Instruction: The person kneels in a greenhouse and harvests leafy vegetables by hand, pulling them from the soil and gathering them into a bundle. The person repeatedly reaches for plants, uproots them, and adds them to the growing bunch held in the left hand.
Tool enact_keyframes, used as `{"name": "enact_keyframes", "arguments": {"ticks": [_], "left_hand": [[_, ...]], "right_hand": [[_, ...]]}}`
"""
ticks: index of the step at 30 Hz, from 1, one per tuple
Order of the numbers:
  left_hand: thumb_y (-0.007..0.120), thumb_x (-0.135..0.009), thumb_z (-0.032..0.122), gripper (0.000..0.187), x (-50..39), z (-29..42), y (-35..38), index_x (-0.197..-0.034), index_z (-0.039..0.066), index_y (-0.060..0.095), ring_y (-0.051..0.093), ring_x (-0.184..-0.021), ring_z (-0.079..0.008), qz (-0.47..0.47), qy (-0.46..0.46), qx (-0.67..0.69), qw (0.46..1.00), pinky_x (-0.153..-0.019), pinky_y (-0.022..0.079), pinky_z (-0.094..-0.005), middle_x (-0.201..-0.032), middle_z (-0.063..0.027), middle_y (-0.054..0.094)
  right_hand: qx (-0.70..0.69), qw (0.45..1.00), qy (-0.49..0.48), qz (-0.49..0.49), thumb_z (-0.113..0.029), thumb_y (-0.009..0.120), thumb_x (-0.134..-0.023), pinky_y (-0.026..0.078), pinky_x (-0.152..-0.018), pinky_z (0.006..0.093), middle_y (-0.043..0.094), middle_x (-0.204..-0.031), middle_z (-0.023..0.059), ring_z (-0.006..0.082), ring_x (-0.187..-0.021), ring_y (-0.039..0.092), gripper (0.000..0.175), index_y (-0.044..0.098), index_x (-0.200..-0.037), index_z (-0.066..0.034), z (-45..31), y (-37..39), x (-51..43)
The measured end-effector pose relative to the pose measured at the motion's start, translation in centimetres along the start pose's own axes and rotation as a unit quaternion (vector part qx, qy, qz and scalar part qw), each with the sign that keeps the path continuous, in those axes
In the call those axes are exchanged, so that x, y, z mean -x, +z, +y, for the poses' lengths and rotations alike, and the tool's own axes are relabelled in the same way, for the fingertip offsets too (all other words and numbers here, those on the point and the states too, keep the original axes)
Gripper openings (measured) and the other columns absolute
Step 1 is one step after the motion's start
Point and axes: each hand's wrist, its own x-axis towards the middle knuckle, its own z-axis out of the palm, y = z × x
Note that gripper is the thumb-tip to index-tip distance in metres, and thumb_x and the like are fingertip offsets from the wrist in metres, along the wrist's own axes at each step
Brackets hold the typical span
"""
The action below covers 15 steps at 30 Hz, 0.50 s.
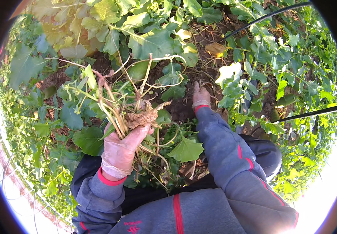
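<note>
My left hand [124,149], in a thin translucent glove, is closed around a bundle of pulled plant stems [113,114]. Pale roots stick up from the bundle, and a dry brown leaf [143,115] lies against my thumb. Stems and green leaves hang below the fist, among them a broad leaf [187,149]. Further forward and to the right, my right hand [200,95], gloved too, reaches down to the bare brown soil [181,108]. Its fingers are partly hidden by shade and thin stems, so whether they grip anything is unclear.
Leafy green plants [154,44] surround me. A green oblong fruit [139,70] lies among them, with another [285,101] at the right. Thin dry vines and a brown leaf [215,49] cover soil ahead. Black tubes [311,112] cross from the right. Thin wire hoops stand at the lower left.
</note>
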Motion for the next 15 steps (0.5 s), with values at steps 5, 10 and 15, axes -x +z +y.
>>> {"name": "enact_keyframes", "arguments": {"ticks": [5, 10, 15], "left_hand": [[0.060, -0.082, 0.001, 0.023, -0.3, 0.0, -0.1, -0.104, -0.002, 0.060, 0.063, -0.082, -0.0153, 0.006, -0.004, 0.017, 1.000, -0.076, 0.050, -0.0286, -0.094, -0.0082, 0.065], [0.055, -0.081, 0.010, 0.036, -0.2, 0.4, -0.3, -0.115, -0.003, 0.054, 0.059, -0.084, -0.0190, 0.001, -0.040, -0.038, 0.998, -0.079, 0.047, -0.0331, -0.100, -0.0100, 0.062], [0.058, -0.079, 0.012, 0.042, -0.6, 0.5, -0.6, -0.118, -0.002, 0.051, 0.059, -0.084, -0.0197, 0.005, -0.050, -0.031, 0.998, -0.079, 0.047, -0.0334, -0.103, -0.0103, 0.061]], "right_hand": [[0.090, 0.994, 0.057, -0.030, -0.046, 0.052, -0.083, 0.043, -0.089, 0.0454, 0.057, -0.112, 0.0245, 0.0411, -0.104, 0.054, 0.052, 0.054, -0.114, -0.0049, -3.4, -0.3, -3.3], [-0.003, 0.999, -0.027, 0.020, -0.029, 0.071, -0.074, 0.044, -0.087, 0.0433, 0.058, -0.107, 0.0275, 0.0399, -0.104, 0.056, 0.051, 0.051, -0.109, 0.0018, -4.4, 1.2, -5.3], [-0.022, 0.997, 0.063, -0.032, -0.027, 0.075, -0.068, 0.047, -0.085, 0.0427, 0.063, -0.101, 0.0208, 0.0371, -0.097, 0.060, 0.055, 0.050, -0.112, -0.0073, -4.9, 2.4, -5.7]]}}
